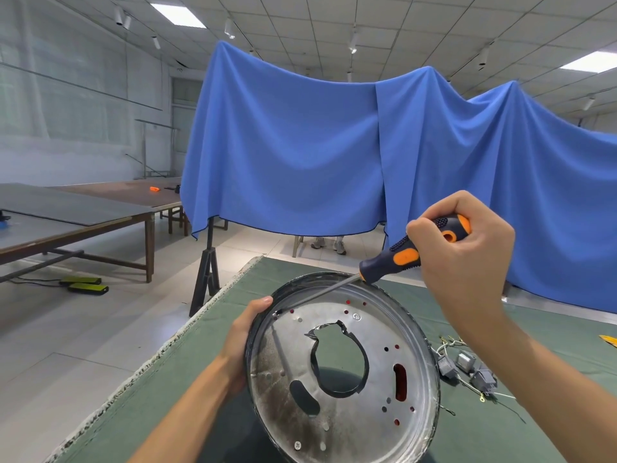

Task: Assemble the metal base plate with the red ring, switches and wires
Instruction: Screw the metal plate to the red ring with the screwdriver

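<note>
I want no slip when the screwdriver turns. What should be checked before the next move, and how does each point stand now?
1. Left hand grips the plate rim: ok.
2. Right hand wraps the screwdriver handle: ok.
3. Tip seated in the screw near the upper left rim: cannot tell, too small.
4. Plate steady: cannot tell; it is tilted, held at one side only.
5. Switches and wires lie apart on the mat, right of the plate: ok.
6. Red ring behind the plate: red shows through holes, seating cannot tell.
</note>
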Demonstrator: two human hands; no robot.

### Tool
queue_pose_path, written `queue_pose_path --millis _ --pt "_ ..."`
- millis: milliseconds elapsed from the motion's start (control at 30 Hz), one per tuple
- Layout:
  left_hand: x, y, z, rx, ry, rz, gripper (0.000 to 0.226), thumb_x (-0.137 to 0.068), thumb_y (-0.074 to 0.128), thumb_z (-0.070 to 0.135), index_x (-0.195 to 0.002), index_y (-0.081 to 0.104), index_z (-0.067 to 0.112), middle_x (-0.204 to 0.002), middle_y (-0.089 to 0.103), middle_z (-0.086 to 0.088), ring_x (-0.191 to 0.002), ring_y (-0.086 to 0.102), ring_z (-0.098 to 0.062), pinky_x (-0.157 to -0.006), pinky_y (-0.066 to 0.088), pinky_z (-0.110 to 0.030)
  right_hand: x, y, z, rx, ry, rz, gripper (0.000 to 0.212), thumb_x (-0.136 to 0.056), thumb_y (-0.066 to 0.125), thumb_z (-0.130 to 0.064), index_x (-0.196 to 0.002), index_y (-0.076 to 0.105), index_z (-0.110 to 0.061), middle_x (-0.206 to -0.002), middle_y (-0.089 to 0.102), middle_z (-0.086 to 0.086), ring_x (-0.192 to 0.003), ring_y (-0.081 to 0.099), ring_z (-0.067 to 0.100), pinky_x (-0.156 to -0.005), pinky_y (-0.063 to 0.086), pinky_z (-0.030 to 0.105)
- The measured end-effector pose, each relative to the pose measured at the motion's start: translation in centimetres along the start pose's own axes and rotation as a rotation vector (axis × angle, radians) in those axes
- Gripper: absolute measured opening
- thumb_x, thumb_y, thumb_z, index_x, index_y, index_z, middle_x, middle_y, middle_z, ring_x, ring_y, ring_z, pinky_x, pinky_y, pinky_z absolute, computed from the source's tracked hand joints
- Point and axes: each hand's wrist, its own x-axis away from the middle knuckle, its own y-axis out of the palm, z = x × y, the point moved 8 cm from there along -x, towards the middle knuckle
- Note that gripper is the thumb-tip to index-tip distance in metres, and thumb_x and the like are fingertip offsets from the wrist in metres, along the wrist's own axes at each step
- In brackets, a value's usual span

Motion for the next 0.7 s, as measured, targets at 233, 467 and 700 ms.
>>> queue_pose_path --millis 233,467,700 --pt "0.01 0.04 0.05 0.013 -0.002 -0.004 0.036 -0.084 0.049 0.040 -0.081 0.076 0.017 -0.083 0.072 -0.011 -0.070 0.069 -0.021 -0.056 0.053 -0.023 0.08 0.29 -0.28 0.025 -0.016 -0.021 0.006 -0.063 0.058 -0.014 -0.060 0.054 -0.012 -0.045 0.047 -0.013 -0.044 0.042 0.002 -0.043 0.030 0.006" --pt "-0.11 0.02 0.09 -0.001 0.014 -0.019 0.042 -0.087 0.044 0.038 -0.073 0.078 0.017 -0.066 0.071 -0.005 -0.052 0.065 -0.012 -0.044 0.046 -0.014 -0.02 0.18 -0.11 0.041 0.007 -0.017 0.006 -0.063 0.058 -0.015 -0.060 0.054 -0.012 -0.044 0.045 -0.011 -0.044 0.040 0.005 -0.042 0.029 0.007" --pt "-0.63 -0.53 -0.36 -0.030 0.025 0.007 0.046 -0.093 0.042 0.035 -0.070 0.078 0.018 -0.063 0.070 -0.003 -0.048 0.064 -0.008 -0.039 0.043 -0.012 -0.03 0.58 -0.80 0.033 -0.017 -0.042 0.006 -0.063 0.057 -0.014 -0.059 0.053 -0.011 -0.043 0.045 -0.013 -0.043 0.040 0.003 -0.042 0.029 0.006"
